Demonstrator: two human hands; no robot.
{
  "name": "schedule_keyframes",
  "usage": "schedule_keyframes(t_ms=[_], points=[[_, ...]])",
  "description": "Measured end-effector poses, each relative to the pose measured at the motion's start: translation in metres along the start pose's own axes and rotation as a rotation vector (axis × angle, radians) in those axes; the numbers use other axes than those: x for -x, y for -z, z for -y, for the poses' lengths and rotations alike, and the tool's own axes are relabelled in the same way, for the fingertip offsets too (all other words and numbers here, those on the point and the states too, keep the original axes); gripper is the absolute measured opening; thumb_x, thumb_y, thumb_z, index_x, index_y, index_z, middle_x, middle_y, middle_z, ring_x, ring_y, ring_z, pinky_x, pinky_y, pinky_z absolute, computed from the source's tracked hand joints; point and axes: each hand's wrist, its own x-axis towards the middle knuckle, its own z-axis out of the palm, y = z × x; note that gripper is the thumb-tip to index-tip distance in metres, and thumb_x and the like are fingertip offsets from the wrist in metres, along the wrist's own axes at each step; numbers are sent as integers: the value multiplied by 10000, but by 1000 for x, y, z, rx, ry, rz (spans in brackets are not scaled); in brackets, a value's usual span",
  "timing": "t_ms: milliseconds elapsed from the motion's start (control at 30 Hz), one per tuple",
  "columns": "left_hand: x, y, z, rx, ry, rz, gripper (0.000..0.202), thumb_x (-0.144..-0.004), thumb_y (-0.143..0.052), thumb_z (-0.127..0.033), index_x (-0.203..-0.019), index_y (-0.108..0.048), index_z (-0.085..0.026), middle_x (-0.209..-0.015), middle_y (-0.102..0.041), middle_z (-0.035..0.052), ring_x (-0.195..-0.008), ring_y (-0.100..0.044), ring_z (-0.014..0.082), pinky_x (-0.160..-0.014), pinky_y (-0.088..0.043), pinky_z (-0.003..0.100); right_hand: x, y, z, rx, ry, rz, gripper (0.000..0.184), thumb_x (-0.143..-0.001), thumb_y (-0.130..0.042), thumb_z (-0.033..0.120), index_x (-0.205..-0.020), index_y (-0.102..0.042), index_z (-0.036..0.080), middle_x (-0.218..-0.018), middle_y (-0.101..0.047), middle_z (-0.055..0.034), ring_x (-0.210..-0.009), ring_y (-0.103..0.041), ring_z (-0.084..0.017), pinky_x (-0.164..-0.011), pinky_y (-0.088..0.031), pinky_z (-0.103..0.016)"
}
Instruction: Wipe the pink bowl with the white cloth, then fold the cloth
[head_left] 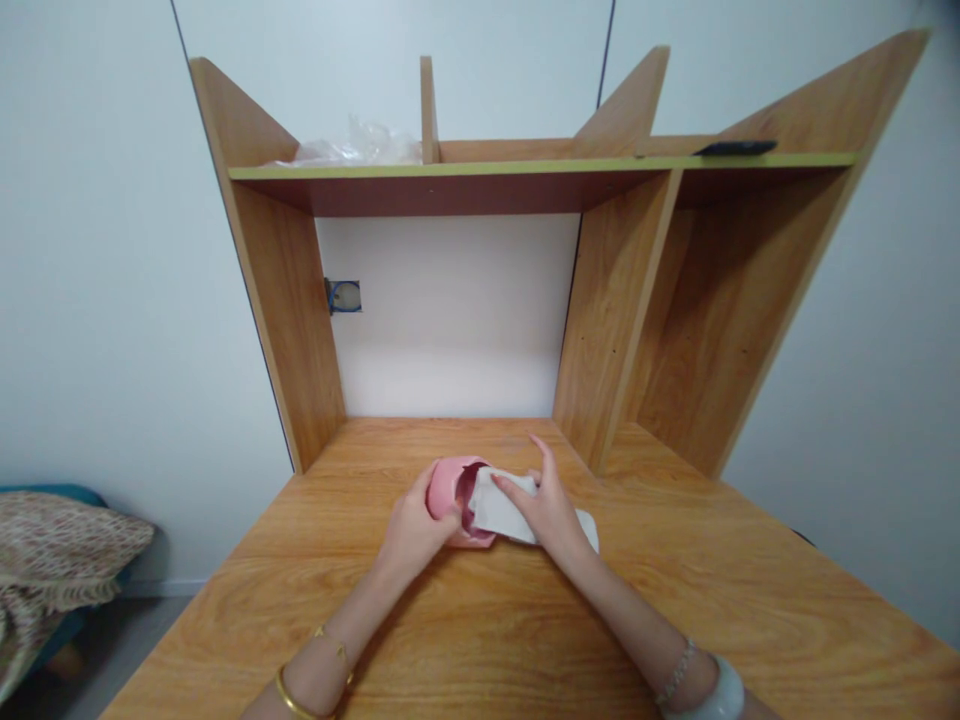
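My left hand [414,530] grips a small pink cup-like holder [448,487] lying on its side on the wooden desk [315,560], its opening turned to the right. My right hand [547,508] pinches a white cloth or tissue [501,508] whose end sits at or just inside the holder's mouth. The rest of the white piece runs under my right hand to the right. Both hands are closed on what they hold.
A wooden hutch stands on the desk, with side panels [289,310] and a shelf [540,165]. Crumpled clear plastic [352,148] lies on the shelf at left, a dark flat object [731,148] at right. A wall socket [343,296] shows behind. A blanket [52,550] lies far left.
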Motion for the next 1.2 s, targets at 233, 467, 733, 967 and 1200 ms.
schedule_keyframes(t_ms=[233,467,733,967,1200], points=[[-15,-1,19,419,402,-104,477,-735,-490,-341,-1140,-375,-118,-499,-566,-36,-285,-462,96,-304,-357,190,-18,13,-29,305,14,103,451,-739,-479,392,-1133,-463,172,-812,-577,-50,-764,-545,-203,-665,-395,-299],[-20,1,29,761,364,-174,369,-707,-460,-516,-786,-426,-157,-346,-443,-90,-237,-379,62,-261,-269,135,-32,48,-47,725,-99,191,472,-664,-518,570,-855,-597,146,-895,-602,-140,-854,-543,-269,-689,-377,-337],[-22,9,20,860,294,-287,358,-664,-502,-509,-751,-410,-174,-424,-466,-96,-272,-403,56,-278,-295,145,-24,26,-42,263,-67,399,262,-712,-526,387,-813,-624,166,-731,-648,-35,-660,-568,-168,-557,-377,-243],[-20,18,15,698,224,-350,362,-711,-477,-452,-924,-440,-162,-427,-413,-109,-271,-391,60,-284,-284,150,6,-31,-11,-39,-66,532,281,-701,-549,397,-788,-619,140,-648,-621,-15,-596,-547,-142,-513,-381,-228],[-17,17,11,618,151,-349,547,-699,-515,-449,-1142,-361,-166,-474,-429,-104,-315,-387,57,-324,-325,154,-6,-44,18,-298,-53,249,492,-775,-436,443,-1158,-419,134,-535,-491,57,-490,-486,-103,-467,-377,-213]])
